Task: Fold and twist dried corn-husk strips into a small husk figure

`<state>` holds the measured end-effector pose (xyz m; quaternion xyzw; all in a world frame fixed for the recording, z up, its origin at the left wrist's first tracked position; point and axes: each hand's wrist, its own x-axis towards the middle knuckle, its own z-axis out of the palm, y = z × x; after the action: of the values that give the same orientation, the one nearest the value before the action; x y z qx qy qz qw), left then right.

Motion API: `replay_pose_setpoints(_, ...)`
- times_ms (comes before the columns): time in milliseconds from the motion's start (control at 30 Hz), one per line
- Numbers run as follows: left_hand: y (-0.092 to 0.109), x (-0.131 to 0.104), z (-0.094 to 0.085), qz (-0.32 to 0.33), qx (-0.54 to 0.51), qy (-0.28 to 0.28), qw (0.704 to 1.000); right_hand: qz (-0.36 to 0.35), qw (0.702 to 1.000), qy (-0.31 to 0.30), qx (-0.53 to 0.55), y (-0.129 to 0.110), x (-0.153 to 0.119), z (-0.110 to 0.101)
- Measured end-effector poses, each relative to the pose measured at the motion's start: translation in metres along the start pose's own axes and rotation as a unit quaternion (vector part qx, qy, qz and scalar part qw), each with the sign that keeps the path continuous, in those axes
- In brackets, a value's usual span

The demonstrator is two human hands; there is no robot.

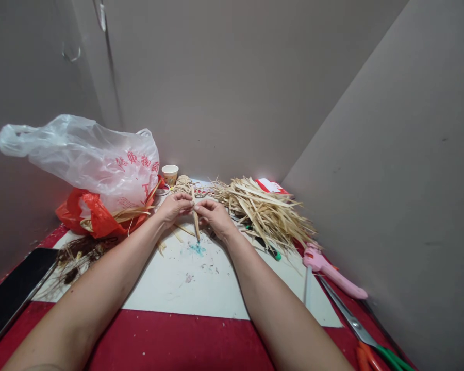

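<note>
Between my two hands a strip of dried straw-coloured leaf stands nearly upright over the white board. My left hand pinches it from the left, its fingertips closed at the middle of the strip. From the right, my right hand closes thumb and fingers on the same strip, the fingertips of both hands meeting. Behind my hands lies a small bundle of pale cord or fibre. Several loose strip pieces lie below my left hand.
A heap of dried leaf strips lies right, near a pink glue gun and large scissors. Plastic bags and a paper cup stand left and behind. Dark fibrous roots and a black flat device lie left.
</note>
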<state>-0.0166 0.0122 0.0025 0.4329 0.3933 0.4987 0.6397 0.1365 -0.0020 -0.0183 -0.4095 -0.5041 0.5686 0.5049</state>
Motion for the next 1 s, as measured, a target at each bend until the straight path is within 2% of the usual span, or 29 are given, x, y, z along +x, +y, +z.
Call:
replay_pose_setpoints(200, 0.0010, -0.0002, 0.0002, -0.004, -0.024, -0.009, 1.000, 0.033, 0.997, -0.030, 0.063, -0.0032, -0.0029, 0.0010)
replay_pose_setpoints(833, -0.0015, 0.0009, -0.0017, -0.001, -0.004, -0.034, 0.999, 0.057, 0.996, -0.034, 0.055, -0.0068, -0.0052, 0.0018)
replay_pose_setpoints(1000, -0.0012, -0.0015, 0.0031, 0.030, 0.008, 0.014, 0.999, 0.020, 1.000, 0.011, -0.004, -0.0014, -0.0013, 0.0019)
